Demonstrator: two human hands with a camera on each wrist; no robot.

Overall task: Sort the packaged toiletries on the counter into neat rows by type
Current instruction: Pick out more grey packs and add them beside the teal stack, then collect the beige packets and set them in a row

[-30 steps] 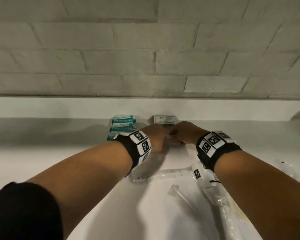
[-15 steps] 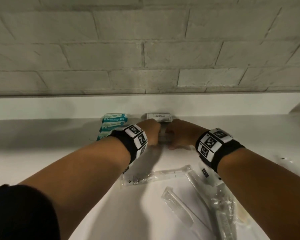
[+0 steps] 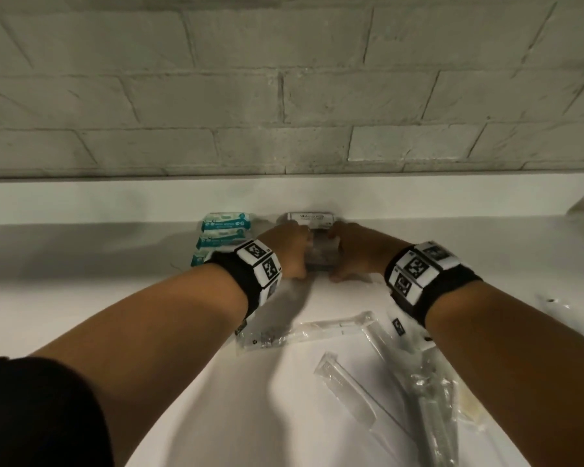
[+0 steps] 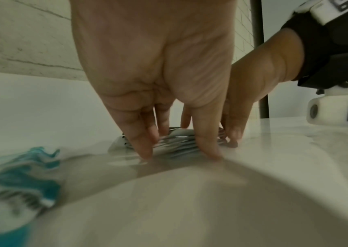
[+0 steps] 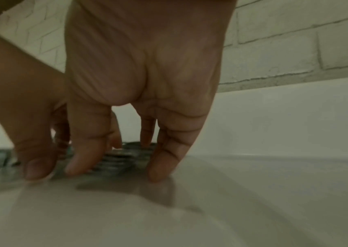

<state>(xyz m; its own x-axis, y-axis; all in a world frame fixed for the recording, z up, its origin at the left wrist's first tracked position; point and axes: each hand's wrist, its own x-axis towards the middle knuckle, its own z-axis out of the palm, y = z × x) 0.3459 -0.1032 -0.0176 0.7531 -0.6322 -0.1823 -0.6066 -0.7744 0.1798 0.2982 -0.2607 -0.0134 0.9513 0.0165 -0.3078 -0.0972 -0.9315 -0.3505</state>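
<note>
A short row of small clear packets [image 3: 322, 252] lies near the back wall, in front of a white labelled packet [image 3: 311, 217]. My left hand [image 3: 292, 251] stands against the row's left side and my right hand [image 3: 354, 254] against its right side. Both sets of fingers point down fairly straight, tips on the counter, pressing the clear packets [image 4: 177, 143] [image 5: 115, 158] between them. Three teal-and-white packets [image 3: 225, 224] lie in a column just left of my left hand. Most of the row is hidden by my hands.
Several long clear-wrapped items lie on the white counter [image 3: 81, 298] in front of my hands: one crosswise [image 3: 304, 332], one slanted [image 3: 348, 385], and a pile under my right forearm [image 3: 432, 406]. A brick wall [image 3: 284, 112] and a white upstand close off the back.
Over the last second both hands moved back toward the wall and closed in on the two sides of the clear packets. Since half a second ago they have hardly moved.
</note>
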